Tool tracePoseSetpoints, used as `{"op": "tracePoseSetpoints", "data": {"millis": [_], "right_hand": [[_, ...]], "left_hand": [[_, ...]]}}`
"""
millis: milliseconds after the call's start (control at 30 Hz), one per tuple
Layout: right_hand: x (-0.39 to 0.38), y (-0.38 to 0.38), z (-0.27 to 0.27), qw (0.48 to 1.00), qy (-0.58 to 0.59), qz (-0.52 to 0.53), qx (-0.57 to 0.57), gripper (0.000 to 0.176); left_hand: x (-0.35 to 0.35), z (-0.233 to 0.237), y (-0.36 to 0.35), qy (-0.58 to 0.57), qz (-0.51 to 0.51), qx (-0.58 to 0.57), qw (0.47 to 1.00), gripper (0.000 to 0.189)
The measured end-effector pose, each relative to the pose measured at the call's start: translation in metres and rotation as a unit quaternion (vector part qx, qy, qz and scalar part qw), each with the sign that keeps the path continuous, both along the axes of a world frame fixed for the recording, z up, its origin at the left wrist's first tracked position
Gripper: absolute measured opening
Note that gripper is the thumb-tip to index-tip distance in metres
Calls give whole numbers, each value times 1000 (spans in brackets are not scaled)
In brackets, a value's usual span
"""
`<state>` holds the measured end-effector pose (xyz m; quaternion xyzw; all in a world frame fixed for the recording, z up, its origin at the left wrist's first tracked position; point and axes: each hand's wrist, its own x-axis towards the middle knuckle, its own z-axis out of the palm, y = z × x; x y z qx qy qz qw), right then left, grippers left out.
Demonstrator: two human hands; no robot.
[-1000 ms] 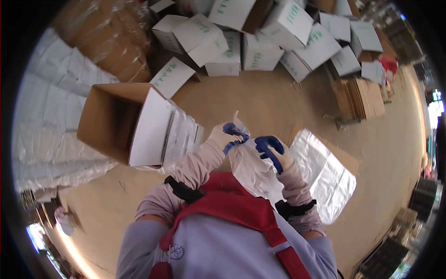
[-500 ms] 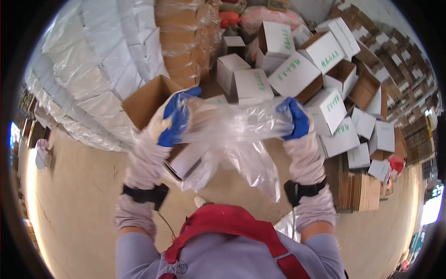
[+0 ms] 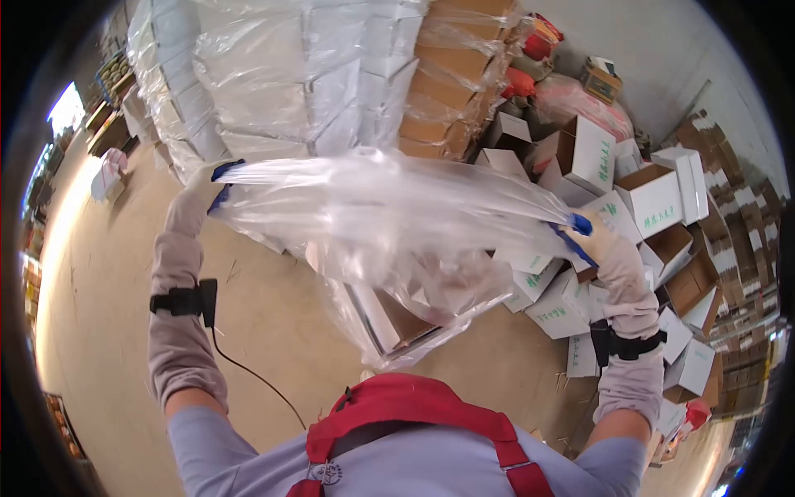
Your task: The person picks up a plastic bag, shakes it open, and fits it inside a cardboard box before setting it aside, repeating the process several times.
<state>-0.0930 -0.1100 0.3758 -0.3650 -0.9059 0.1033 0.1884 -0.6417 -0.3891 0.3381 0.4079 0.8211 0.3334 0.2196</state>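
A large clear plastic bag (image 3: 356, 199) stretches wide between my two blue-and-white gloved hands. On the left, my left hand (image 3: 217, 186) is closed on one end of its upper edge. Lower down on the other side, my right hand (image 3: 583, 238) grips the opposite end. The film hangs in loose folds, blurred in the middle. An open cardboard box (image 3: 385, 323), white outside and brown inside, shows through the lower part of the bag, tilted above the floor.
White boxes with green printing (image 3: 556, 308) lie in a heap at the right. Plastic-wrapped stacks of white cartons (image 3: 273, 74) and brown cartons (image 3: 451, 74) rise ahead. A cable (image 3: 252, 373) hangs from my left wrist strap. Concrete floor (image 3: 257, 323) spreads at the left.
My hands have moved far apart, left hand outward left and right hand outward right, pulling the bag wide. The view has turned left, so the box heap sits lower and further right.
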Motion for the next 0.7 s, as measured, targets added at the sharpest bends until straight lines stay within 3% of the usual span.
{"op": "tracePoseSetpoints", "data": {"millis": [33,67,100,167,200,233,267,300,333,400,433,467,500,533,567,600,633,667,700], "right_hand": [[11,34,-19,998,12,-11,-66,36],[16,62,-33,991,23,-25,-133,33],[8,67,-36,990,19,-20,-139,33],[-5,76,-40,973,221,41,-46,31],[-13,85,-50,973,219,44,-51,31],[-22,95,-66,861,430,102,-249,31],[-32,106,-77,663,599,148,-424,31],[-43,118,-81,653,588,178,-442,34],[-48,116,-78,649,584,179,-453,34],[-52,108,-65,643,587,107,-479,37],[-47,117,-71,660,574,82,-477,39],[-38,134,-93,707,533,104,-453,39],[-26,154,-118,749,492,126,-426,38],[-15,172,-129,807,324,47,-492,36],[0,191,-142,832,139,-32,-536,34],[27,219,-201,834,144,-23,-532,32],[42,234,-246,969,76,37,-232,25],[24,235,-232,945,92,176,-261,25],[5,235,-217,901,110,132,-398,25]], "left_hand": [[5,-7,-9,-1,8,-4,1000,40],[17,-16,-14,-223,-33,176,958,34],[32,-26,-15,-425,-68,343,835,29],[76,-39,-3,-429,-19,405,807,35],[87,-46,4,-426,26,467,774,42],[83,-68,10,-424,32,466,776,42],[74,-101,19,-514,-9,474,714,40],[72,-121,21,-597,-47,478,643,39],[137,-74,27,-490,48,473,730,41],[162,-75,24,-526,-43,450,721,43],[170,-90,17,-491,-3,431,757,44],[176,-105,7,-453,37,411,790,44],[182,-106,-1,-362,28,323,874,43],[186,-108,-12,-265,20,223,938,42],[181,-118,-38,-407,55,167,897,38],[175,-130,-61,-538,89,110,831,35],[176,-137,-67,-536,103,109,831,35],[181,-142,-72,-225,52,8,973,31],[187,-147,-77,109,-8,-106,988,27]]}}
